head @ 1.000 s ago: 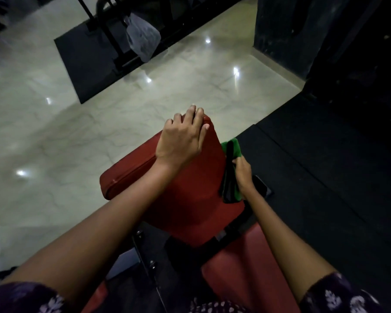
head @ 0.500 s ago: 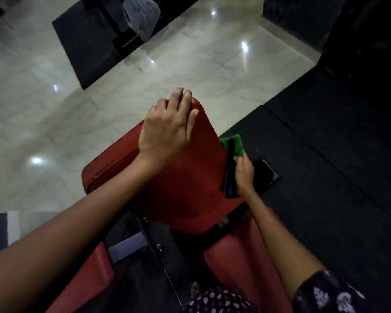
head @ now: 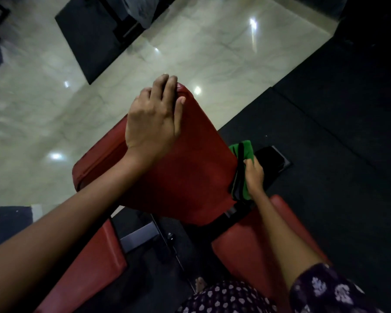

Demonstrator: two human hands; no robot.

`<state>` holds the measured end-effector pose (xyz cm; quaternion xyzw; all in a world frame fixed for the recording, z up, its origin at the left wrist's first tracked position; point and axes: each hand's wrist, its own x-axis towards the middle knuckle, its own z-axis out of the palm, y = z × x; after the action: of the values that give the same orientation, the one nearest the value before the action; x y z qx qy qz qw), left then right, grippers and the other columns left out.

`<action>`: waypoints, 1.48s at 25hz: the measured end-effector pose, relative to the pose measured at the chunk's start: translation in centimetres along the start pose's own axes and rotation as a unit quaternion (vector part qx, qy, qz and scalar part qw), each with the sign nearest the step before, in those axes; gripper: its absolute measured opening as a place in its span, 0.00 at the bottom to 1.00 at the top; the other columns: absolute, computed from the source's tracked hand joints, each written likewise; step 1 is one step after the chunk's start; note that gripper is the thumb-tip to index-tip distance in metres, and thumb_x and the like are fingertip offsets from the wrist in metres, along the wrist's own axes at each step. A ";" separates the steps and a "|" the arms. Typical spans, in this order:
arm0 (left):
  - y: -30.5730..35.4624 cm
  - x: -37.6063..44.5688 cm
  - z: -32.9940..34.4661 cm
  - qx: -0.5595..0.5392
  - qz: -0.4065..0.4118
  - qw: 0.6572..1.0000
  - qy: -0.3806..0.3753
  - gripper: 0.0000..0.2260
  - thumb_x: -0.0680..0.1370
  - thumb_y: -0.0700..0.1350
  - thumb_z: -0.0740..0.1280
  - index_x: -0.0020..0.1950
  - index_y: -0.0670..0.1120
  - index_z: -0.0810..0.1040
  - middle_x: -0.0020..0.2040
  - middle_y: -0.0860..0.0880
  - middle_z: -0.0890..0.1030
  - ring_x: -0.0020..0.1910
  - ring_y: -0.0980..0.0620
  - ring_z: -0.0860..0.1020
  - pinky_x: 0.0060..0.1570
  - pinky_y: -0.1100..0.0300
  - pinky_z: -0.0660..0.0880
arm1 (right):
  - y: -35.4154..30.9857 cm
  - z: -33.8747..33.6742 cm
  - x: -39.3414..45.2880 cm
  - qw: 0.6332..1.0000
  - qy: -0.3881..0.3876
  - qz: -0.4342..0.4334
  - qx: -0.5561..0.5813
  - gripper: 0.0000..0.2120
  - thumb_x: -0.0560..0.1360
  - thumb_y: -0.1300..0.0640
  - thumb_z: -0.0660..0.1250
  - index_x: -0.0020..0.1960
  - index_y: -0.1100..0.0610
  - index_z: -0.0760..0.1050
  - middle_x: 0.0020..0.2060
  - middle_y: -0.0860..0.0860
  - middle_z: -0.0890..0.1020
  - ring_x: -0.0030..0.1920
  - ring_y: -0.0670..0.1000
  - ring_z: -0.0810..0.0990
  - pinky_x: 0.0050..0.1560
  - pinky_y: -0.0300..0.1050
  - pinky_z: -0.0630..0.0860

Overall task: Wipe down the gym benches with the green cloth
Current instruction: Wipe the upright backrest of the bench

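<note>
Cloth (head: 243,170) was pinched by right hand (head: 254,175) against pad (head: 178,168) right edge; left hand (head: 154,118) lay flat on top. Risk: loose fold snagging, cloth dropping.

The red padded bench backrest (head: 185,168) stands tilted at frame centre, with the folded green cloth (head: 244,172) pressed against its right edge.
</note>
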<state>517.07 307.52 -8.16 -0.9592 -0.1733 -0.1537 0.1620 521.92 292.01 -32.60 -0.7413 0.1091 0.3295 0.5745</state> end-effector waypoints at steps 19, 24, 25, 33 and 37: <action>0.6 0.3 2.3 0.036 0.014 0.999 -0.020 0.21 0.80 0.52 0.52 0.63 0.40 0.74 0.56 0.41 0.78 0.41 0.41 0.77 0.38 0.53 0.73 | -6.6 0.2 -1.2 0.997 -0.056 -0.007 -0.044 0.12 0.78 0.56 0.54 0.49 0.58 0.76 0.46 0.56 0.77 0.47 0.55 0.74 0.45 0.46 0.68; 0.4 0.4 0.8 -0.058 -0.013 0.997 -0.052 0.24 0.79 0.53 0.51 0.62 0.39 0.75 0.55 0.40 0.79 0.42 0.40 0.78 0.41 0.51 0.74 | -14.4 0.6 -5.1 0.993 -0.040 -0.107 -0.023 0.12 0.78 0.58 0.56 0.39 0.54 0.73 0.36 0.50 0.75 0.43 0.53 0.73 0.43 0.45 0.67; 0.4 0.3 0.2 -0.114 -0.020 0.992 -0.059 0.24 0.79 0.53 0.50 0.63 0.37 0.73 0.55 0.39 0.79 0.45 0.39 0.78 0.44 0.50 0.74 | -16.1 0.7 -6.1 0.991 -0.033 -0.130 -0.021 0.13 0.78 0.58 0.57 0.36 0.53 0.71 0.34 0.50 0.74 0.41 0.52 0.73 0.42 0.45 0.67; -6.3 -7.3 -2.1 -0.097 -0.109 0.984 -0.100 0.29 0.77 0.63 0.55 0.69 0.44 0.68 0.63 0.45 0.75 0.56 0.42 0.76 0.52 0.49 0.71 | -22.4 1.9 -12.0 0.922 0.029 -0.369 -0.112 0.14 0.72 0.49 0.58 0.48 0.57 0.76 0.41 0.51 0.75 0.44 0.51 0.73 0.45 0.47 0.67; -8.6 -10.8 -1.2 -0.043 -0.111 0.993 0.006 0.33 0.72 0.68 0.53 0.60 0.43 0.77 0.47 0.43 0.81 0.39 0.41 0.79 0.36 0.53 0.73 | -23.9 4.5 -15.5 0.722 0.040 -0.511 -0.465 0.25 0.71 0.44 0.57 0.64 0.51 0.75 0.62 0.51 0.75 0.61 0.58 0.69 0.56 0.51 0.62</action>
<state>503.89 311.64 -8.70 -0.9391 -0.2712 -0.1835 0.1039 521.45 300.37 -5.01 -0.8713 -0.4302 -0.0347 0.2337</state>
